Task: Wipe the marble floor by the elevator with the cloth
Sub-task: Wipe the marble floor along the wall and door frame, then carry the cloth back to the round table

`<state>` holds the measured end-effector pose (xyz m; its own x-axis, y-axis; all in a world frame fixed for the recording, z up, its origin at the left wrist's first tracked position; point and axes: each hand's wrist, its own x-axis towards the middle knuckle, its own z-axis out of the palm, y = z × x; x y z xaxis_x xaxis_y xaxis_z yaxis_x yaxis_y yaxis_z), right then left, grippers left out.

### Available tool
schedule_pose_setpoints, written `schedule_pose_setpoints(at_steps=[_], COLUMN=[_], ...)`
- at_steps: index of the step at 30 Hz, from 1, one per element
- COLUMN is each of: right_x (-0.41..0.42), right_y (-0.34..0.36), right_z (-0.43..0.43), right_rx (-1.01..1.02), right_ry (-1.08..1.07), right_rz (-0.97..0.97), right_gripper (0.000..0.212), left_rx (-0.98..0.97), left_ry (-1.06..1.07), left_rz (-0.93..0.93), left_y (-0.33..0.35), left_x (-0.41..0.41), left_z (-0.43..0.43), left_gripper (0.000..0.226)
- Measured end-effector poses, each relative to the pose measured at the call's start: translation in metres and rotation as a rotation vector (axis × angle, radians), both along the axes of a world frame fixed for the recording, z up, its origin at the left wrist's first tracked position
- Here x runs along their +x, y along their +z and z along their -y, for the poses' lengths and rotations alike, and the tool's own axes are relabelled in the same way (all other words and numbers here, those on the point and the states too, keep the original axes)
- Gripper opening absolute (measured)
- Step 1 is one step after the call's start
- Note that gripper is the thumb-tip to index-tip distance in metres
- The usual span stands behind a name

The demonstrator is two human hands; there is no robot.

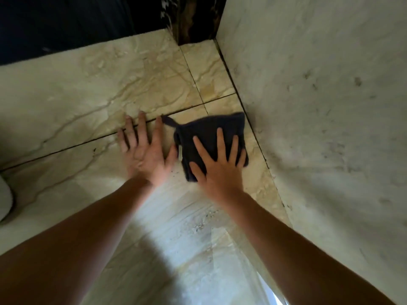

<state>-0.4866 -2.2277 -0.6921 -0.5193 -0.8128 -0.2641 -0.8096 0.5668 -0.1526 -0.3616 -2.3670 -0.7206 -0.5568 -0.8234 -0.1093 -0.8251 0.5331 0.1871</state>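
A dark folded cloth with a small hanging loop lies on the beige marble floor, close to the joint with the wall. My right hand presses flat on the cloth with fingers spread. My left hand rests flat on the bare floor just left of the cloth, fingers apart, its thumb near the cloth's left edge. The cloth looks blurred at its far edge.
A pale marble wall rises along the right side, with smudges on it. A dark elevator frame and a dark panel stand at the back. Dark grout lines cross the tiles. A white rounded object shows at the left edge.
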Motion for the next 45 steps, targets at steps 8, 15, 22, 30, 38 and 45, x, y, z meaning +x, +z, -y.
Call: schedule_pose_setpoints(at_steps=[8, 15, 22, 30, 38, 45], right_x=[0.007, -0.011, -0.031, -0.033, 0.001, -0.003], right_y=[0.027, 0.046, 0.074, 0.187, 0.323, 0.429], right_z=[-0.026, -0.011, -0.013, 0.078, 0.173, 0.192], right_rx=[-0.043, -0.057, -0.188, -0.258, -0.522, -0.649], right_ry=[-0.173, -0.741, -1.151, -0.734, -0.448, -0.585], right_rz=[0.208, 0.29, 1.005, 1.229, 1.454, 1.321], right_gripper=[0.06, 0.082, 0.058, 0.029, 0.024, 0.034], left_rx=[0.263, 0.446, 0.703, 0.811, 0.827, 1.197], left_ry=[0.099, 0.263, 0.347, 0.674, 0.786, 0.664], left_rz=[0.005, -0.096, -0.32, -0.726, -1.026, -1.027], left_y=[0.033, 0.066, 0.079, 0.185, 0.357, 0.433], left_x=[-0.007, -0.017, -0.017, 0.022, 0.059, 0.038], left_z=[-0.006, -0.077, -0.062, 0.024, 0.116, 0.175], left_gripper=[0.069, 0.051, 0.025, 0.013, 0.017, 0.031])
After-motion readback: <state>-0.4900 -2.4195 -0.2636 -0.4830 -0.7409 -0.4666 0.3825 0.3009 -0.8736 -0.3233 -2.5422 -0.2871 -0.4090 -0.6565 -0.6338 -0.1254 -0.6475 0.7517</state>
